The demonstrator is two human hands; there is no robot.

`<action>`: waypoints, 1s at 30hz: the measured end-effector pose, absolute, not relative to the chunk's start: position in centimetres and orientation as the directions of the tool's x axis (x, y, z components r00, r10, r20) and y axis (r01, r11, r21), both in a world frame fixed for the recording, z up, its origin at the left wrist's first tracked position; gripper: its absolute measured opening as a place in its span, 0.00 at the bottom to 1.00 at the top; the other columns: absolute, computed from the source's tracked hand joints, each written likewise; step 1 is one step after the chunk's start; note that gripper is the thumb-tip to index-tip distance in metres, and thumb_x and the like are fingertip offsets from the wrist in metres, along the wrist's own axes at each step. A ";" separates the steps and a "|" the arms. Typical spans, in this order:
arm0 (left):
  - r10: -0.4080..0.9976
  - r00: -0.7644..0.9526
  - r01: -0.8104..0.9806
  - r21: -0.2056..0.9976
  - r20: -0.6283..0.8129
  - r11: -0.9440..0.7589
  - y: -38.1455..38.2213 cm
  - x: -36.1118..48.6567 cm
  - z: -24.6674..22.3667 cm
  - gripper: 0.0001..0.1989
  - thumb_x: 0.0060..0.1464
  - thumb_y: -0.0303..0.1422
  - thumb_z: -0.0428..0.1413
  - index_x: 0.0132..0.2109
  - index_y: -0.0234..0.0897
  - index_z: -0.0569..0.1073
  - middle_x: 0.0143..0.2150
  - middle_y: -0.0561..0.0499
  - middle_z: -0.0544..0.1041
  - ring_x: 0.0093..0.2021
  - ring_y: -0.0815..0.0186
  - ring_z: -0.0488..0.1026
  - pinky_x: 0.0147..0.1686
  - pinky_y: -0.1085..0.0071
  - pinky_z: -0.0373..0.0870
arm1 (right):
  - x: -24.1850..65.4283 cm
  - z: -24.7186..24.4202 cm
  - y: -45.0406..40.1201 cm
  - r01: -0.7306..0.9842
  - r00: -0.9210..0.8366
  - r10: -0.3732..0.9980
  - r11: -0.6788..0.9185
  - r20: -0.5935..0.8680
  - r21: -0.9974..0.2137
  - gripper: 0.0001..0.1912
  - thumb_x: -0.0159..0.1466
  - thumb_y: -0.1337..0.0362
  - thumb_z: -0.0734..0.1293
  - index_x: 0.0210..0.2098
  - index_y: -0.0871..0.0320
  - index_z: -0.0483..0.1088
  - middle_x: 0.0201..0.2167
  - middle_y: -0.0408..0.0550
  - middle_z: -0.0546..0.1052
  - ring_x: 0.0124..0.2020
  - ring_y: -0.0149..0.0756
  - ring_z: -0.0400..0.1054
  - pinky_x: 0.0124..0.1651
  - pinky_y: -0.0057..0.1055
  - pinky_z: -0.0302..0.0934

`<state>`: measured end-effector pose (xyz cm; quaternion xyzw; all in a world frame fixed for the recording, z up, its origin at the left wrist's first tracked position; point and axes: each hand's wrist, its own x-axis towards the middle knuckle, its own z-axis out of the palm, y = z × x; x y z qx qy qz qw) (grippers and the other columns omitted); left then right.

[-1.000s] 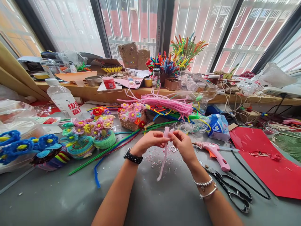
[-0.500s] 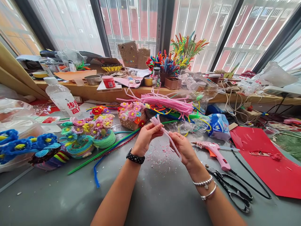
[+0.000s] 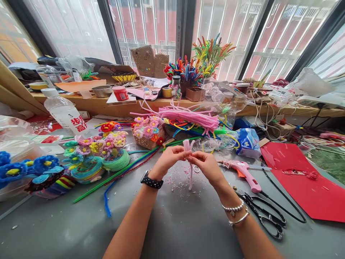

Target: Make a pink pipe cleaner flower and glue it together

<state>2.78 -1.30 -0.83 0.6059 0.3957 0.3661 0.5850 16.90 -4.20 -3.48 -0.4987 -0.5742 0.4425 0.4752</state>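
Note:
A small bundle of pale pink pipe cleaners [image 3: 191,177] stands nearly upright between my hands, its short ends fanned out above the fingers and a longer tail hanging below. My left hand [image 3: 172,158] pinches it from the left, wearing a black wristband. From the right, my right hand [image 3: 206,167] closes on the same spot, its fingertips meeting the left ones. The fingers hide the middle of the bundle. Behind them lies a large pile of pink pipe cleaners [image 3: 188,117]. Tiny glittery bits are scattered on the grey table [image 3: 172,223] underneath.
Right of my hands lie a pink glue gun [image 3: 249,174], black-handled scissors [image 3: 265,212] and a red sheet [image 3: 307,183]. On the left stand pots of pipe-cleaner flowers [image 3: 88,163], a plastic bottle [image 3: 66,113] and long green pipe cleaners [image 3: 113,176]. A cluttered sill [image 3: 113,106] runs behind.
My right hand has moved up and left to meet my left hand at the bundle. The bundle has turned from slanted to nearly upright. The whole view has shifted slightly.

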 end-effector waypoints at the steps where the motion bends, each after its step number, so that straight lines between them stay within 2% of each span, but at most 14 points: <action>1: 0.917 0.398 0.039 0.999 0.006 -0.023 -1.3 2.8 -0.9 0.14 0.40 0.41 0.57 0.25 0.32 0.72 0.25 0.52 0.71 0.28 0.71 0.66 0.32 0.74 0.62 | 16.8 -3.5 -4.2 0.149 -0.053 0.993 0.109 0.103 -0.983 0.14 0.48 0.55 0.67 0.25 0.60 0.72 0.21 0.43 0.71 0.23 0.29 0.60 0.27 0.27 0.53; 5: 0.951 0.288 0.000 0.993 0.111 -0.115 -1.1 2.9 -1.0 0.13 0.39 0.39 0.58 0.24 0.32 0.70 0.22 0.54 0.69 0.25 0.72 0.65 0.28 0.75 0.62 | 16.7 -3.3 -4.3 0.122 -0.065 0.995 0.081 0.074 -0.989 0.13 0.48 0.55 0.67 0.23 0.61 0.71 0.19 0.41 0.69 0.22 0.27 0.58 0.26 0.26 0.50; 11: 0.960 0.251 0.000 0.991 0.127 -0.132 -1.1 3.0 -1.2 0.13 0.35 0.38 0.60 0.26 0.32 0.71 0.23 0.53 0.72 0.25 0.70 0.67 0.28 0.73 0.64 | 16.5 -2.8 -4.5 0.057 -0.116 0.993 0.022 0.015 -0.998 0.13 0.49 0.56 0.67 0.22 0.60 0.71 0.18 0.40 0.69 0.21 0.26 0.57 0.27 0.26 0.50; 15: 0.973 0.163 -0.002 0.986 0.164 -0.166 -1.0 3.2 -1.4 0.13 0.36 0.39 0.60 0.26 0.32 0.71 0.25 0.51 0.73 0.26 0.70 0.68 0.29 0.73 0.66 | 16.4 -3.3 -4.3 -0.022 -0.014 0.999 0.040 0.040 -0.999 0.12 0.48 0.57 0.68 0.22 0.60 0.71 0.18 0.40 0.69 0.22 0.26 0.56 0.26 0.26 0.49; 19: 0.969 0.139 0.009 0.978 0.204 -0.207 -1.0 3.2 -1.5 0.13 0.38 0.39 0.59 0.28 0.32 0.72 0.29 0.49 0.74 0.29 0.68 0.70 0.32 0.73 0.66 | 16.4 -4.0 -3.9 -0.210 0.156 0.987 0.078 0.045 -0.975 0.10 0.47 0.58 0.69 0.21 0.60 0.70 0.18 0.39 0.68 0.22 0.25 0.56 0.26 0.25 0.48; 25: 0.957 0.279 0.154 0.980 0.083 -0.129 -1.3 3.4 -1.4 0.12 0.41 0.38 0.57 0.28 0.31 0.75 0.26 0.48 0.75 0.29 0.67 0.70 0.31 0.73 0.65 | 16.4 -4.3 -3.4 -0.459 0.344 0.939 0.142 -0.028 -0.877 0.09 0.43 0.61 0.70 0.19 0.59 0.69 0.17 0.37 0.66 0.21 0.23 0.55 0.26 0.24 0.49; 30: 0.904 0.415 0.236 0.972 -0.104 0.003 -1.0 2.8 -1.6 0.13 0.40 0.38 0.57 0.30 0.31 0.76 0.31 0.46 0.77 0.33 0.64 0.71 0.35 0.71 0.65 | 16.6 -4.6 -3.3 -0.460 0.366 0.931 0.162 -0.020 -0.873 0.10 0.43 0.60 0.70 0.20 0.59 0.68 0.18 0.37 0.66 0.21 0.24 0.55 0.27 0.24 0.50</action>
